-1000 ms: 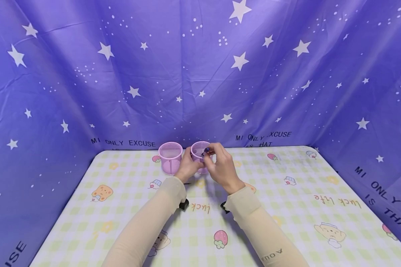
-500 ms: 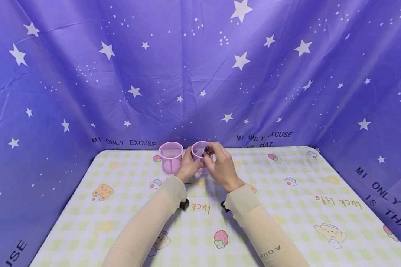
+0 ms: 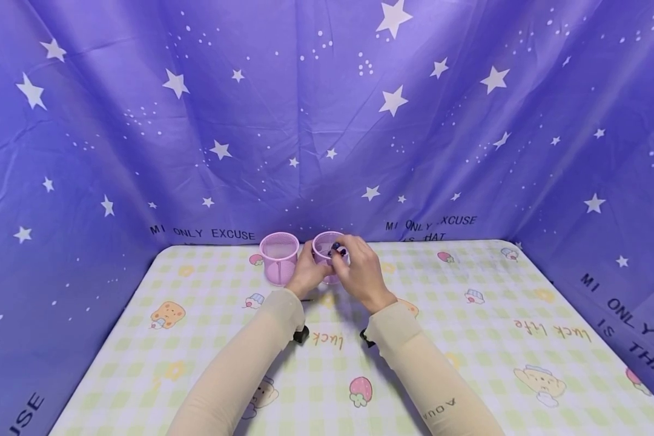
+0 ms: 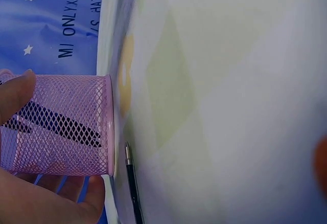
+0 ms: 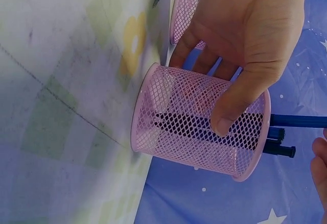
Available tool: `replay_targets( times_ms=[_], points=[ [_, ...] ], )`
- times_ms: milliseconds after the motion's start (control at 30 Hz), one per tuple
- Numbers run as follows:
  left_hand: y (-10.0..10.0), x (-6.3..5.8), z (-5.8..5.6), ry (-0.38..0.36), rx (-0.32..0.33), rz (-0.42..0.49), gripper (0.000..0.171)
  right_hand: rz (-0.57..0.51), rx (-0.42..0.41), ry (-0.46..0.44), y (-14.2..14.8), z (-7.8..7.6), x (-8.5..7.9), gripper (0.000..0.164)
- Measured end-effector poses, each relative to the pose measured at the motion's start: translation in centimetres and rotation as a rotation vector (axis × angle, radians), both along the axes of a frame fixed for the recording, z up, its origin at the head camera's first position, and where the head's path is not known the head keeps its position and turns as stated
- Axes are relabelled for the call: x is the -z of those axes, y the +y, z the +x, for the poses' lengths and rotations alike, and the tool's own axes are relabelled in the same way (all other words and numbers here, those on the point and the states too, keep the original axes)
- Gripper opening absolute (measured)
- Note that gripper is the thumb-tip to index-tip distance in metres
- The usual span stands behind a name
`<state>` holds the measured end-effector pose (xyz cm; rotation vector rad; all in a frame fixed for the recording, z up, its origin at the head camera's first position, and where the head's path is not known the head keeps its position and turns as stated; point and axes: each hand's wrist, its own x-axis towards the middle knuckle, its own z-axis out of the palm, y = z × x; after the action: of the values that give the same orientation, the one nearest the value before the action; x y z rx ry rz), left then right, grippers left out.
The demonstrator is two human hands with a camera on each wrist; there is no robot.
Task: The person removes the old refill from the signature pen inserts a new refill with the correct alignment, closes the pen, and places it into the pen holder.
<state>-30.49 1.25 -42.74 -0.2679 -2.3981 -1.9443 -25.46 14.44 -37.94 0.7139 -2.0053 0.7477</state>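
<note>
My left hand (image 3: 307, 270) grips a pink mesh pen cup (image 5: 199, 121), with the thumb on its near side and the fingers round the back. The cup stands upright close over the cloth. Inside it, dark pens show through the mesh, and two short dark pen ends (image 5: 278, 141) stick out past the rim. A longer dark blue pen (image 5: 296, 120) slants out beside them. At the mouth of the cup, my right hand (image 3: 364, 275) pinches this pen with thumb and fingers; its fingertips (image 5: 320, 168) show at the edge of the right wrist view.
A second pink mesh cup (image 3: 280, 266) stands just left of the held one. One dark pen (image 4: 132, 183) with a silver tip lies on the checked tablecloth (image 3: 207, 351) under the left hand. A purple star-printed curtain (image 3: 300, 121) hangs behind the table.
My right hand has sunk slightly toward the cup, and the pen tops at its fingertips sit a little lower. My left hand and both cups keep their places.
</note>
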Motion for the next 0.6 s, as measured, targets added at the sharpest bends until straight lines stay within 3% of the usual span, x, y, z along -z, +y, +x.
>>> replay_targets(
  times_ms=[600],
  points=[
    [0.02,0.09,-0.01,0.002,0.001,0.01,0.081,0.052,0.056,-0.087,0.29,-0.51,0.91,0.016]
  ],
)
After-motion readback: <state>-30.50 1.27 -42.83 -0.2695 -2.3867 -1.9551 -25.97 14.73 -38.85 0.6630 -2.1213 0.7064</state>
